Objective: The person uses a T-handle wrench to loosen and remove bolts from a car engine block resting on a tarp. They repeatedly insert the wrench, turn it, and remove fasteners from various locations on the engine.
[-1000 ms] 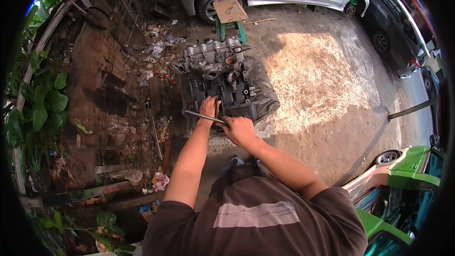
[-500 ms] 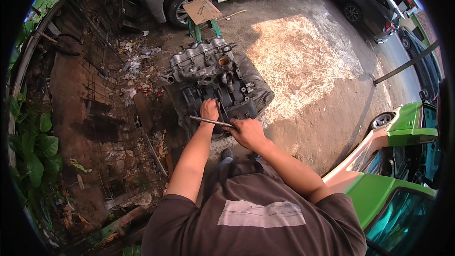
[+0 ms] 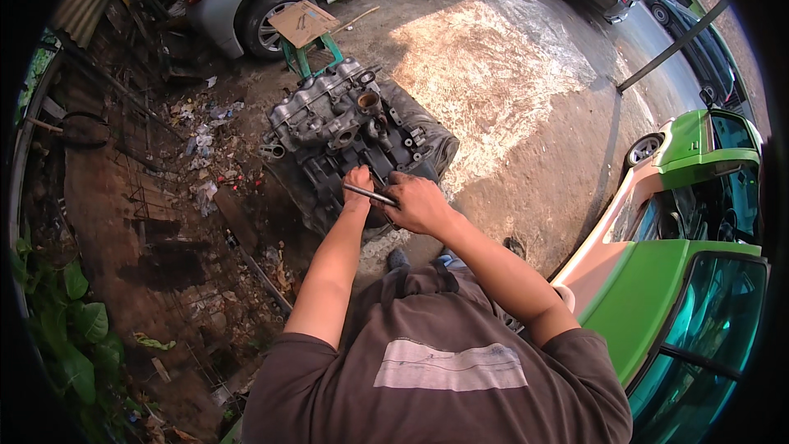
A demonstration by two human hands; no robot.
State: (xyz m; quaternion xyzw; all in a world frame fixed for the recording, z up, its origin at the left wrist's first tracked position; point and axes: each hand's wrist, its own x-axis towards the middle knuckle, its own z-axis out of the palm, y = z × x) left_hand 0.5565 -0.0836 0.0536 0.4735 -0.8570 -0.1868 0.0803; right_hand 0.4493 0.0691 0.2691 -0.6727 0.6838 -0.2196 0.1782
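Sunlit yard floor (image 3: 501,90), upper centre. Engine (image 3: 349,127): upper half, just left of centre. Right hand (image 3: 417,204): grasping metal bar (image 3: 370,195), shown shorter than moments ago, suggesting a turning stroke. Left hand (image 3: 357,179): at engine; fingers hidden, grip cannot be told.

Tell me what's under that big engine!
A dark sheet, all wrinkly, pokes out around the engine, most plainly on the right. The engine's bottom and anything beneath the sheet are covered, so I can't tell what's there.
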